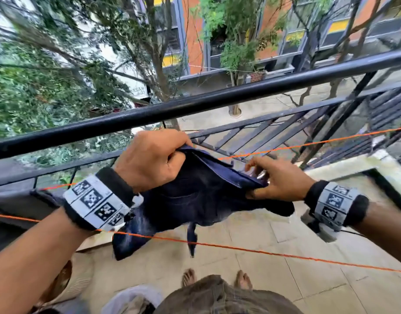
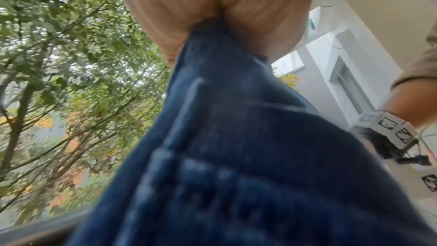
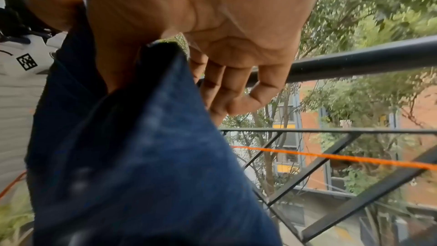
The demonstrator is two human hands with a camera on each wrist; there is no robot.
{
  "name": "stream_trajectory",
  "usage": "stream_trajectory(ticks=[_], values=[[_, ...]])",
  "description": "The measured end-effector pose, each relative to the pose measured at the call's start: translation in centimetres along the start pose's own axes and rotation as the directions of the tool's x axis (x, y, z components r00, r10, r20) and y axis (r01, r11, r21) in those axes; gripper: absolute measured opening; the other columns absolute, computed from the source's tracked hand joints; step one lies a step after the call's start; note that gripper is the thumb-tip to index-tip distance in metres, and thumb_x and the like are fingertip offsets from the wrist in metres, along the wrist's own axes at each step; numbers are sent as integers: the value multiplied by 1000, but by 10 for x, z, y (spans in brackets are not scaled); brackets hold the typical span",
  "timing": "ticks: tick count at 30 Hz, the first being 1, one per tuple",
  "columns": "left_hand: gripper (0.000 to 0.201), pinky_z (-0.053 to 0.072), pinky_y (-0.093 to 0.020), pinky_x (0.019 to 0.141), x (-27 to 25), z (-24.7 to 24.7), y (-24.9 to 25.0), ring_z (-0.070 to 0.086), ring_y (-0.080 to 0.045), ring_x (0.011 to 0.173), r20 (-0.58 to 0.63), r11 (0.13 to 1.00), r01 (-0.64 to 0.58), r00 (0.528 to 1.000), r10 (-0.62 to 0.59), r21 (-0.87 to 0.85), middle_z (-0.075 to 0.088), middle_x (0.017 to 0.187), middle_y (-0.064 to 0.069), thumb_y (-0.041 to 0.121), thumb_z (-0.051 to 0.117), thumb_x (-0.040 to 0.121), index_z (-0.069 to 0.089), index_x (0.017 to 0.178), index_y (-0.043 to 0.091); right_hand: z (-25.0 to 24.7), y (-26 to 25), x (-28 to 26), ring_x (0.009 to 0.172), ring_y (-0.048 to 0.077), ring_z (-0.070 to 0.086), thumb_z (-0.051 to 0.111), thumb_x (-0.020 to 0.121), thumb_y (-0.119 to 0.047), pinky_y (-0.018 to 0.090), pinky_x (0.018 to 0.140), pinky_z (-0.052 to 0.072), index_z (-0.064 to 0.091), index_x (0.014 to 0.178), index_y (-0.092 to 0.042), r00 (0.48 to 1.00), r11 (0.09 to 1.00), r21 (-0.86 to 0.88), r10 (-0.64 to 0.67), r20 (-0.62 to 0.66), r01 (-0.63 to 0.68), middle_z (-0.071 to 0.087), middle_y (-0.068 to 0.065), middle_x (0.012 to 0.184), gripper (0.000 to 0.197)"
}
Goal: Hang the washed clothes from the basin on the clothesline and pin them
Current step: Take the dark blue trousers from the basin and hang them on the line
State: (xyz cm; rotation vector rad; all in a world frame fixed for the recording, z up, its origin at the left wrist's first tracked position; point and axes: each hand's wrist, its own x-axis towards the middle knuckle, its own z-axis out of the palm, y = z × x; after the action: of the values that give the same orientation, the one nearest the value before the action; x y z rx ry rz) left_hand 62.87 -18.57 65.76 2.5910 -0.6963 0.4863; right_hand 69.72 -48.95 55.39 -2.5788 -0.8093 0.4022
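Observation:
A dark blue denim garment [image 1: 195, 200] hangs between my two hands, above the near orange clothesline [image 1: 263, 252] and beside the far orange clothesline [image 1: 308, 145]. My left hand [image 1: 149, 159] grips its upper edge in a fist, the cloth bunched in the palm [image 2: 212, 6]. My right hand [image 1: 276, 180] pinches the same edge further right, thumb under the cloth and fingers spread loosely over it. In the right wrist view the denim [image 3: 141, 156] hangs from between thumb and fingers [image 3: 224, 85]. A leg end dangles past the near line. The denim [image 2: 236, 156] fills the left wrist view.
A black balcony railing [image 1: 195, 105] runs just beyond the far line, with trees and a courtyard far below. A dark cloth [image 1: 11, 200] hangs on the far line at left. Pale cloth [image 1: 131, 298] lies by my bare feet on the tiled floor. A low ledge [image 1: 353, 168] stands right.

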Motion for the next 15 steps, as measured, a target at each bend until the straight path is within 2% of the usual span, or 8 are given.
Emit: stream_trajectory(ticks=[3, 4, 6, 8, 10, 12, 15], values=[[30, 46, -29, 60, 3, -2, 4, 56, -20, 61, -39, 997, 76, 996, -75, 31, 66, 69, -1, 12, 44, 75, 72, 85, 12, 13, 12, -6, 102, 18, 65, 69, 56, -73, 33, 79, 52, 32, 136, -47, 997, 986, -153, -61, 40, 67, 65, -16, 114, 92], [31, 43, -26, 60, 4, -2, 6, 53, -15, 60, -55, 994, 103, 993, -100, 41, 65, 68, 0, 12, 44, 74, 73, 85, 12, 17, 16, -7, 107, 19, 64, 67, 56, -74, 33, 80, 52, 24, 142, -48, 995, 976, -196, -88, 46, 96, 64, -14, 121, 99], [32, 33, -11, 57, 7, -4, 11, 44, -9, 59, -96, 988, 152, 984, -148, 33, 61, 63, 4, 12, 45, 73, 74, 85, 12, 29, 23, -8, 110, 22, 62, 69, 58, -70, 35, 80, 52, 10, 148, -48, 994, 975, -193, -102, 47, 109, 62, -11, 126, 109], [31, 30, -4, 57, 9, -8, 16, 42, -5, 58, -128, 983, 182, 976, -179, 14, 57, 62, 8, 10, 45, 72, 74, 84, 11, 39, 22, -6, 107, 27, 63, 71, 63, -59, 34, 74, 50, 6, 149, -45, 996, 985, -150, -78, 39, 83, 63, -9, 126, 108], [29, 31, -3, 57, 10, -11, 20, 45, -1, 56, -158, 978, 209, 966, -203, 20, 56, 61, 9, 6, 47, 72, 74, 83, 11, 49, 24, 1, 102, 33, 64, 63, 66, -49, 35, 67, 45, 13, 143, -45, 998, 988, -139, -67, 21, 70, 66, -3, 120, 91], [28, 32, -5, 55, 9, -14, 22, 48, -3, 58, -191, 966, 255, 951, -244, 33, 54, 59, 10, 2, 49, 72, 73, 82, 10, 52, 29, 8, 97, 35, 66, 53, 68, -42, 36, 66, 46, 32, 130, -43, 997, 994, -93, -58, -57, 53, 71, 1, 108, 66], [27, 32, -11, 50, 1, -14, 18, 49, -6, 54, -239, 930, 366, 907, -347, 39, 54, 57, 13, 7, 48, 73, 72, 82, 14, 34, 44, 18, 88, 31, 68, 50, 67, -37, 35, 68, 48, 63, 104, -35, 968, 984, 177, 15, -252, 31, 73, 1, 91, 39]])
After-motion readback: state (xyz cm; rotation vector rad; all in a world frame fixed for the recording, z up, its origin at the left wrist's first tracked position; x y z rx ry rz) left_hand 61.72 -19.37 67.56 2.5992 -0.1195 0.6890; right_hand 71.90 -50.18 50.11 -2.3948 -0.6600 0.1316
